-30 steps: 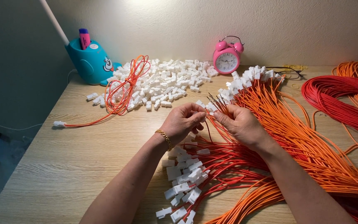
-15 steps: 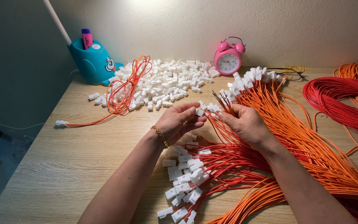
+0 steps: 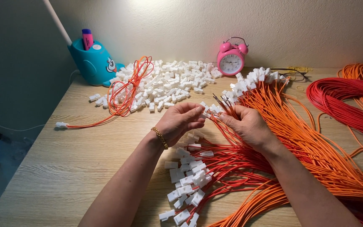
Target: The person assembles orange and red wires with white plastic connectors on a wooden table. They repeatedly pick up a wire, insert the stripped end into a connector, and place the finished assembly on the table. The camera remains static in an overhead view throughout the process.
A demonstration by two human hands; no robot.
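Fingers of left hand (image 3: 180, 122) pinch a white plastic connector (image 3: 206, 110) at frame centre.
Right hand (image 3: 248, 126) grips thin orange wires (image 3: 232, 114); woodgrain table (image 3: 76, 159) beneath.

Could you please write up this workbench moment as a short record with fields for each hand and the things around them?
left hand: left hand pinches a small white connector at its fingertips
right hand: right hand grips a bunch of orange wires near their bare ends
between hands: connector and wire ends meet, contact unclear
below hands: finished wires with white plugs
behind: loose pile of white connectors, coiled orange wire
back edge: pink alarm clock, blue pen holder
right side: red wire coil
surface: wooden table
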